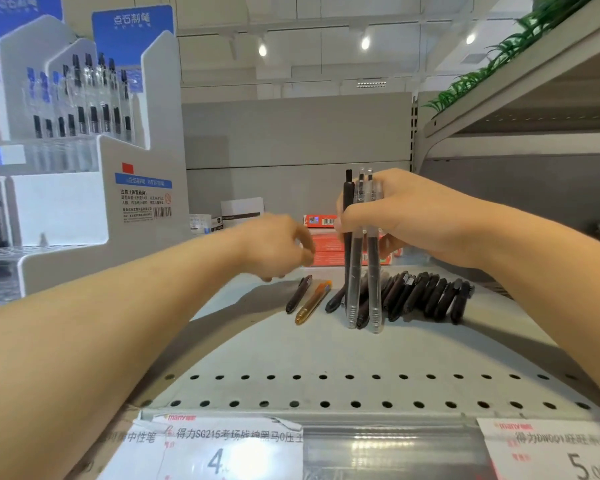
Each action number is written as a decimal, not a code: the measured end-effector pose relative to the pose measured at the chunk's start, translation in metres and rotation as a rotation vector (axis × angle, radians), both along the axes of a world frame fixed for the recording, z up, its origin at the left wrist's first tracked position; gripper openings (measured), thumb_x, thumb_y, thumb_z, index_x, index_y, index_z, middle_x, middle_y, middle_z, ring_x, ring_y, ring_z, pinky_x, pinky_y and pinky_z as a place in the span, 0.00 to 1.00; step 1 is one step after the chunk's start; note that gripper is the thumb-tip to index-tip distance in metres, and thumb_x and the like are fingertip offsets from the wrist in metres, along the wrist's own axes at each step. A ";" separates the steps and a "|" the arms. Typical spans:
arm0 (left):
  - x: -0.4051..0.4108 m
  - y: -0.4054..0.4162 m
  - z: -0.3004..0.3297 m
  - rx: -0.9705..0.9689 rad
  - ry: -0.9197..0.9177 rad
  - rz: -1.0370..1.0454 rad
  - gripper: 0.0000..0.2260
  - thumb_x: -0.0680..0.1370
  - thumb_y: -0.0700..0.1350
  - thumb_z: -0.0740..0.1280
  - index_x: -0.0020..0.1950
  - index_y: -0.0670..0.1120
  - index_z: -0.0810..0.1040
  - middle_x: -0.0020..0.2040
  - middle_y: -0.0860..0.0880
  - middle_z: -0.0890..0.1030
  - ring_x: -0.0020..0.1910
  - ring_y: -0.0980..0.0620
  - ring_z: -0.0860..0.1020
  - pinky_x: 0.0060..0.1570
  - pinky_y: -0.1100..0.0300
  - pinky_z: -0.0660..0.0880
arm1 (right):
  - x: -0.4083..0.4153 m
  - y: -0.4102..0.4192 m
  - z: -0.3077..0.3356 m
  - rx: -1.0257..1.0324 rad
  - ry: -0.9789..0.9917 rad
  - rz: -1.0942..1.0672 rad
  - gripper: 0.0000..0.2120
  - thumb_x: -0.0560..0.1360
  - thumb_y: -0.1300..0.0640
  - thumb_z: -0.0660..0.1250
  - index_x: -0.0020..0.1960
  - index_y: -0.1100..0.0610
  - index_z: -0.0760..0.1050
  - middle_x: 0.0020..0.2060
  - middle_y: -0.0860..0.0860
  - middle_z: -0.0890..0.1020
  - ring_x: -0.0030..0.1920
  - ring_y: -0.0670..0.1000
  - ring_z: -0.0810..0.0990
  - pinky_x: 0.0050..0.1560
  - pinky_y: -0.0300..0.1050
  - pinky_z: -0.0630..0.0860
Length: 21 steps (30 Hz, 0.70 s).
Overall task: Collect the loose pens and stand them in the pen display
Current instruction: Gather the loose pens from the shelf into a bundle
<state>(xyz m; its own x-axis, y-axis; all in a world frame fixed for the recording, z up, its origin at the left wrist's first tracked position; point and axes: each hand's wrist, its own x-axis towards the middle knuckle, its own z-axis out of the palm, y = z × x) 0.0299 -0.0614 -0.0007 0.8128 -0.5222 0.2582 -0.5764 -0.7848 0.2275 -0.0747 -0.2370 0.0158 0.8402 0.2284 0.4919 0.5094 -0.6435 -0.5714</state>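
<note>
Three pens [361,251], one black and two clear, stand upright together. Dark loose pens [426,296] and one orange pen [313,302] lie flat; the white pen display [84,150] holds upright pens.

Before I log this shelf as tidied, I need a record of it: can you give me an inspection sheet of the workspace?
Surface: grey metal shelf with two rows of holes near its front edge.
Job's things: three pens held upright, tips on the shelf; row of dark pens lying flat; one dark pen and an orange pen lying apart on their left; pen display on the left, partly stocked.
Clutter: red boxes and small white boxes at the back.
Grippers: right hand grips the three pens; left hand holds nothing.
Cables: nothing seen.
Surroundings: price labels on the shelf edge; green plant on the shelf above.
</note>
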 end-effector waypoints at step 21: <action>-0.032 0.016 0.026 -0.456 0.291 -0.408 0.06 0.79 0.41 0.70 0.55 0.45 0.83 0.47 0.44 0.86 0.45 0.45 0.86 0.44 0.57 0.82 | 0.001 -0.004 0.002 0.020 0.048 -0.008 0.11 0.74 0.47 0.75 0.50 0.54 0.83 0.42 0.52 0.85 0.43 0.50 0.84 0.43 0.48 0.78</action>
